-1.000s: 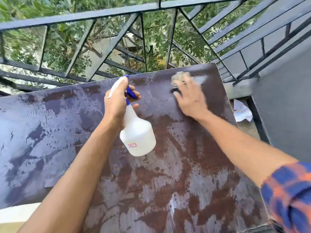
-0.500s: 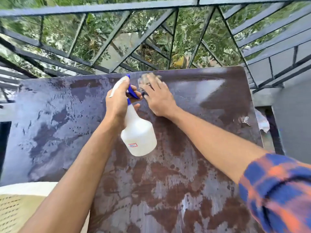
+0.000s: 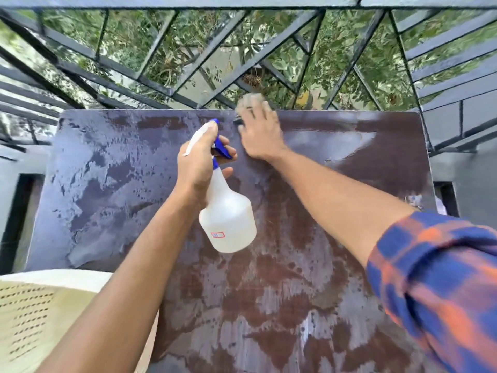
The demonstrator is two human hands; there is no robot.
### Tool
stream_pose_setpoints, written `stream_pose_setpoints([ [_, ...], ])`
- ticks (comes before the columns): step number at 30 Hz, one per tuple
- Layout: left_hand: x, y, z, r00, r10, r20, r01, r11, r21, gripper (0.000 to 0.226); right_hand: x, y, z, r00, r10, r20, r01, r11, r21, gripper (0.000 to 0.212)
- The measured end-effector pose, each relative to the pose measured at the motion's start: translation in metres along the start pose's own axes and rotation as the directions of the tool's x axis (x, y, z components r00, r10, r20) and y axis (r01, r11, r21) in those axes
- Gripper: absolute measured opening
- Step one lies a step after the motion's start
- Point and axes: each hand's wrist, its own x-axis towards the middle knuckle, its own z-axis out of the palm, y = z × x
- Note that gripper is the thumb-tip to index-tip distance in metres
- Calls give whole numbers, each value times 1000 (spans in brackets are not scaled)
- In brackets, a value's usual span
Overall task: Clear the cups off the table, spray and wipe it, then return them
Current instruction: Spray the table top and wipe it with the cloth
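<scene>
Wiping is the step in hand, by my reading. The dark brown, wet-streaked rectangular table top [image 3: 295, 278] carries no cups, and none are in view. Its left half lies under a grey film, the near middle is blotched, and the far right looks smoother. The white plastic spray bottle with blue trigger [image 3: 228, 224] hangs above the middle, with the left hand [image 3: 199, 162] grasping its neck. The right hand [image 3: 258, 135] presses flat-fingered on a blurred grey cloth [image 3: 250, 100] at the far edge. Next, the cloth likely needs firm strokes across the filmy left half.
</scene>
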Motion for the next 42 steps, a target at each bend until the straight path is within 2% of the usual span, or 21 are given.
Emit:
stream_pose_setpoints([
  [2,1,1,-4,1000,0,-14,0,1000,6,35,-24,-12,6,990,-142,14,142,990,10,66],
  [6,4,-2,-11,1000,-24,-5,24,1000,-9,34,-74,40,6,950,-308,-53,309,951,15,51],
  [9,4,-4,-17,999,-47,10,47,999,-28,34,-52,62,1,977,-192,-97,194,981,20,46],
  [11,3,-5,-21,999,-47,3,47,998,-34,33,-16,47,-2,993,-81,-83,82,997,11,51],
  [13,2,-6,-25,999,-45,-14,44,998,-36,33,13,14,-3,999,-35,-27,35,999,5,57],
  [15,-1,-6,-29,998,-44,-34,42,998,-36,32,27,-24,6,997,-76,23,75,997,36,62],
  [17,-4,-5,-32,998,-33,-52,31,999,-42,33,18,-53,14,983,-180,35,177,982,68,61],
  [21,-3,-5,-38,997,-29,-66,25,997,-67,34,-47,-38,22,922,-388,-19,388,916,102,50],
  [23,-1,-6,-41,997,-38,-61,33,997,-68,34,-66,-13,21,929,-367,-43,369,925,91,44],
  [25,-1,-7,-43,998,-42,-55,39,998,-59,34,-58,2,17,963,-267,-46,270,960,71,43],
  [28,-4,-7,-45,998,-33,-56,29,998,-60,33,-13,-14,8,996,-76,-53,80,994,79,47],
  [30,-6,-8,-47,998,-11,-54,7,998,-69,33,15,-37,6,1000,-27,-16,28,996,89,54],
  [33,-7,-11,-49,998,6,-65,-9,999,-37,34,16,-76,15,991,-118,56,114,991,71,65],
  [35,-9,-11,-49,997,-3,-74,-1,999,-49,32,-19,-87,22,959,-273,78,270,961,57,72],
  [37,-13,-11,-48,997,-20,-70,15,997,-82,32,-74,-75,25,934,-356,34,352,932,85,69],
  [39,-16,-11,-48,998,-39,-58,35,996,-80,32,-119,-42,24,927,-375,-26,376,923,82,52],
  [42,-18,-15,-48,998,-47,-44,45,998,-38,32,-117,13,12,965,-254,-63,256,966,28,41],
])
